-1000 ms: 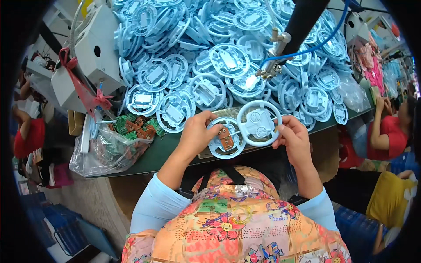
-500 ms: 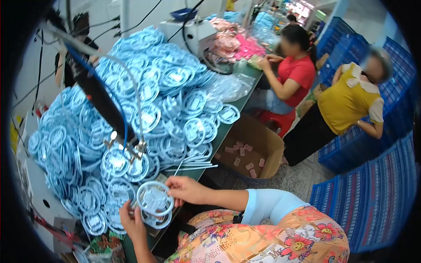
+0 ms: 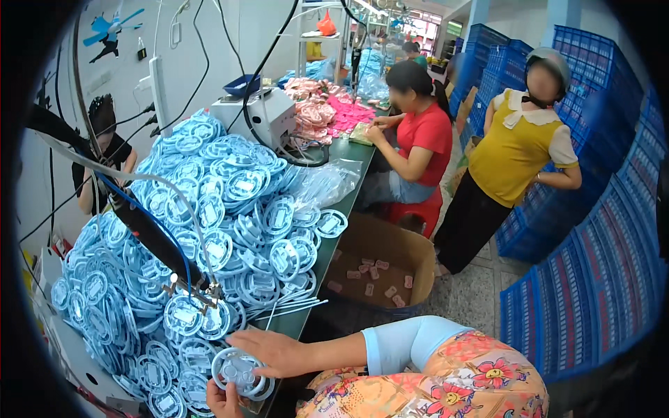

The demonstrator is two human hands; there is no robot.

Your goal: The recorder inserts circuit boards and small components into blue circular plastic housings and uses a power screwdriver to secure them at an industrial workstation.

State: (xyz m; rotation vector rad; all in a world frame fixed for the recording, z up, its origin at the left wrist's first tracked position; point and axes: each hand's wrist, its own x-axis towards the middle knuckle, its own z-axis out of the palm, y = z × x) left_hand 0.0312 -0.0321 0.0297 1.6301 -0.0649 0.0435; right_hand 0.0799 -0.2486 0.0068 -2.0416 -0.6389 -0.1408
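Your left hand (image 3: 224, 400) grips the lower rim of a round, pale blue plastic disc (image 3: 239, 369) at the table's near edge, thumb curled over it. Your right hand (image 3: 268, 351) lies flat and open-fingered on the disc's upper right edge, pressing rather than clenching. The disc is hard, glossy moulded plastic, ring-shaped with spokes and a raised centre.

Beyond it, a heap of identical blue discs (image 3: 209, 209) covers the dark green table (image 3: 348, 157), many with a rectangular white-rimmed hub. A black, metal-tipped tool (image 3: 182, 272) hangs on cables just above the disc. On the floor sits a brown cardboard box (image 3: 380, 261) holding small pink pieces. Farther along, a person in a red shirt (image 3: 421, 139) sits by soft pink parts (image 3: 324, 104); another in yellow (image 3: 516, 150) stands near stacked blue ribbed crates (image 3: 592, 279).

Half a second ago your view was much the same; a second ago you faced the heap squarely, holding two discs.
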